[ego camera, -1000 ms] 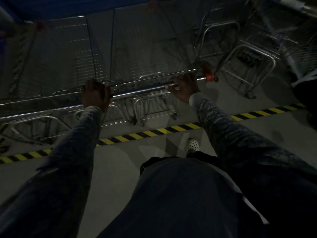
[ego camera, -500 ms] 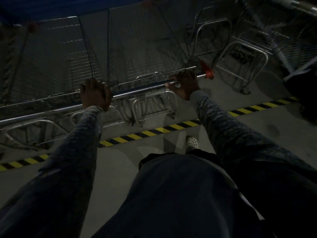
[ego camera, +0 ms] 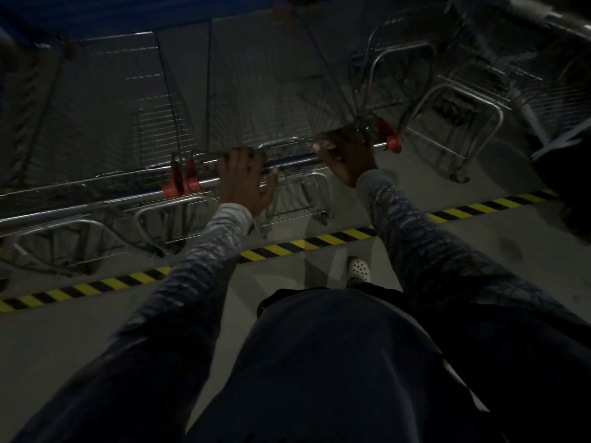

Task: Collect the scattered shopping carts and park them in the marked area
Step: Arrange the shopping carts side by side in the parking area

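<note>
The shopping cart you are holding is bare wire mesh on a tubular steel frame. Its handle is dark blue in the middle, with a red cap at each end. It stands just beyond the yellow-and-black striped line, with its rear legs close to the line's far edge. The light is dim and the fine detail is lost.

One striped line crosses the floor. Beyond it, further left along the line, stands a second cart, side by side with yours. Further right along the line are at least two more. Their frames overlap, so you cannot count them surely. Three red caps show: a pair touching each other where the two handles meet, and one at the right end. On your side of the line is one white perforated clog.

Your right hand is wrapped tight round the handle beside the right cap. Your left hand lies on the blue part, its fingers hooked over the bar and the thumb spread wide.

Half a second ago your left hand was further left, covering the spot where the paired caps now show. It has slid inward along the bar. Your right hand has kept its place.
</note>
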`<state>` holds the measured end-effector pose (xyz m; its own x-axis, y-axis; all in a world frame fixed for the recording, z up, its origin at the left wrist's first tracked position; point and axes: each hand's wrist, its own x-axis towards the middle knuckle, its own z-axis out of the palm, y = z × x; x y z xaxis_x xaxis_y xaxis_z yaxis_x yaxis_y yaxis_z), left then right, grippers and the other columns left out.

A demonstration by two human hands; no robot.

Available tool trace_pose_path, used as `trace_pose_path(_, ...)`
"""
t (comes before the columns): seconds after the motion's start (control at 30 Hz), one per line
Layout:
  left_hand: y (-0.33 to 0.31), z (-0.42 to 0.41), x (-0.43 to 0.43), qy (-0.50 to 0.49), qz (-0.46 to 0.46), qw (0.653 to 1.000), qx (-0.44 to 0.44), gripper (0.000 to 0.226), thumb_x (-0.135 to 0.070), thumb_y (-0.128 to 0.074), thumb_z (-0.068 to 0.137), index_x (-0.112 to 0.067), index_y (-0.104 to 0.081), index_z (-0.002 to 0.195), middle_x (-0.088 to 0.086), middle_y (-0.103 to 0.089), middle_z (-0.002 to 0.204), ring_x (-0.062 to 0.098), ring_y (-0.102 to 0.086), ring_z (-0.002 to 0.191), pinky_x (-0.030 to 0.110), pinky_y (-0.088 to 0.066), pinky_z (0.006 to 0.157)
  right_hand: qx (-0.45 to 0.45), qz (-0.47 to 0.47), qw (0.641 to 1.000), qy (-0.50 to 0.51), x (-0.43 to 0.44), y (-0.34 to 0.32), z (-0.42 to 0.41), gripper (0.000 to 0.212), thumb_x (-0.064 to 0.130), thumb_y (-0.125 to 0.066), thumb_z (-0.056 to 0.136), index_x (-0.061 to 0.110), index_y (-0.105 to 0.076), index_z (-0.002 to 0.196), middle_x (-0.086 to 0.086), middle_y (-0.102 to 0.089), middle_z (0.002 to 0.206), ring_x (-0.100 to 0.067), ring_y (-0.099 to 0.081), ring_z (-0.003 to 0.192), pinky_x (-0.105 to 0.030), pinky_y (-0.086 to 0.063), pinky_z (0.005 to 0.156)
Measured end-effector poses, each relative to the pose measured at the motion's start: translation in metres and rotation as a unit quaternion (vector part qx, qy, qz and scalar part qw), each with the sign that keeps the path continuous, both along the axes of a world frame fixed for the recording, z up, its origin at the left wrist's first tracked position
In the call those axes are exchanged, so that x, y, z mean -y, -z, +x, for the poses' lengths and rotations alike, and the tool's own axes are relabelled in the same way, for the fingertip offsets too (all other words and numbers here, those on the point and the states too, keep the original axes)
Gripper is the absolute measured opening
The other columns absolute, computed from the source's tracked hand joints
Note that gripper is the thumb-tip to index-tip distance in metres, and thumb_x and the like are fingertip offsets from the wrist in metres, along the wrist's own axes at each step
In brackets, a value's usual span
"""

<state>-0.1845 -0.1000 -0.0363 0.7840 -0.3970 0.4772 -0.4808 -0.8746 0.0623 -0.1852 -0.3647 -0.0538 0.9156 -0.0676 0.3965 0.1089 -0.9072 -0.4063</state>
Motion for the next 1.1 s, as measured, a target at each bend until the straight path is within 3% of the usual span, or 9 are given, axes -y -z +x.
trace_pose_path(0.1, 0.001, -0.003, 0.017, 0.014, -0.029, 0.999, 0.001, 0.036, -0.041, -0.049, 0.096, -0.009, -0.062, 0.104, 0.015, -0.059, 0.106, 0.033, -0.052, 0.101, 0.045, -0.036, 0.089, -0.019, 0.005, 1.000, -0.010, 0.007, 0.003, 0.008, 0.055, 0.069, -0.032, 0.097, 0.034, -0.071, 0.113, 0.009, -0.069, 0.113, -0.020, -0.059, 0.113, -0.049, -0.035, 0.106)
trace_pose_path(0.2, 0.000, 0.001, 0.012, -0.001, -0.035, 0.999, 0.004, 0.035, -0.041, -0.049, 0.096, -0.009, -0.063, 0.104, 0.015, -0.058, 0.106, 0.032, -0.052, 0.101, 0.043, -0.035, 0.089, -0.036, 0.016, 0.999, -0.021, 0.015, 0.006, 0.013, 0.054, 0.068, -0.032, 0.097, 0.033, -0.070, 0.113, 0.009, -0.069, 0.114, -0.022, -0.060, 0.113, -0.055, -0.037, 0.104)
trace_pose_path(0.3, 0.003, 0.008, 0.001, -0.026, -0.037, 0.999, -0.010, 0.038, -0.043, -0.046, 0.097, -0.010, -0.063, 0.105, 0.015, -0.059, 0.106, 0.032, -0.052, 0.103, 0.045, -0.035, 0.092, -0.010, 0.001, 1.000, -0.012, 0.010, 0.001, 0.006, 0.042, 0.060, -0.043, 0.097, 0.032, -0.072, 0.107, 0.010, -0.070, 0.110, -0.021, -0.060, 0.113, -0.048, -0.024, 0.112)
trace_pose_path(0.4, 0.007, 0.012, -0.005, -0.042, -0.040, 0.998, -0.027, 0.038, -0.044, -0.046, 0.097, -0.012, -0.063, 0.105, 0.013, -0.059, 0.106, 0.032, -0.052, 0.104, 0.046, -0.036, 0.094, 0.027, 0.002, 0.999, -0.019, 0.006, 0.000, 0.003, 0.044, 0.062, -0.041, 0.097, 0.033, -0.074, 0.103, 0.012, -0.071, 0.106, -0.019, -0.061, 0.109, -0.053, -0.034, 0.107)
trace_pose_path(0.47, 0.004, 0.015, -0.003, -0.047, -0.043, 0.997, -0.040, 0.036, -0.044, -0.047, 0.096, -0.013, -0.063, 0.103, 0.012, -0.060, 0.104, 0.031, -0.053, 0.102, 0.044, -0.036, 0.092, 0.017, 0.012, 0.999, -0.029, 0.007, -0.003, 0.004, 0.043, 0.062, -0.044, 0.096, 0.033, -0.074, 0.104, 0.010, -0.071, 0.107, -0.020, -0.060, 0.109, -0.053, -0.037, 0.105)
trace_pose_path(0.6, -0.016, 0.035, 0.016, -0.051, -0.043, 0.993, -0.098, 0.035, -0.045, -0.048, 0.088, -0.014, -0.063, 0.095, 0.013, -0.063, 0.100, 0.034, -0.054, 0.104, 0.042, -0.036, 0.089, -0.042, -0.007, 0.999, -0.013, 0.027, -0.016, 0.015, 0.045, 0.062, -0.045, 0.087, 0.032, -0.071, 0.109, 0.006, -0.070, 0.114, -0.026, -0.058, 0.116, -0.047, -0.025, 0.111)
trace_pose_path(0.8, -0.053, 0.077, 0.094, -0.057, -0.033, 0.983, -0.169, 0.051, -0.057, -0.043, 0.083, -0.016, -0.063, 0.106, 0.013, -0.063, 0.113, 0.033, -0.050, 0.117, 0.044, -0.036, 0.099, -0.072, -0.006, 0.997, 0.022, 0.086, -0.056, 0.033, 0.051, 0.060, -0.044, 0.080, 0.031, -0.071, 0.113, -0.001, -0.069, 0.119, -0.030, -0.056, 0.116, -0.039, -0.030, 0.105)
trace_pose_path(0.93, -0.065, 0.098, 0.167, -0.028, -0.023, 0.982, -0.183, 0.048, -0.055, -0.049, 0.087, -0.016, -0.063, 0.112, 0.014, -0.062, 0.118, 0.033, -0.046, 0.122, 0.044, -0.032, 0.101, -0.083, 0.014, 0.995, 0.045, 0.151, -0.068, 0.043, 0.044, 0.060, -0.047, 0.078, 0.037, -0.071, 0.106, 0.000, -0.070, 0.116, -0.031, -0.060, 0.115, -0.051, -0.039, 0.104)
trace_pose_path(1.1, -0.072, 0.122, 0.273, 0.004, -0.017, 0.980, -0.200, 0.049, -0.057, -0.050, 0.086, -0.018, -0.063, 0.113, 0.011, -0.061, 0.123, 0.031, -0.046, 0.125, 0.043, -0.032, 0.104, -0.110, 0.015, 0.992, 0.065, 0.238, -0.082, 0.042, 0.054, 0.061, -0.041, 0.076, 0.032, -0.074, 0.107, -0.007, -0.068, 0.121, -0.036, -0.058, 0.117, -0.052, -0.042, 0.102)
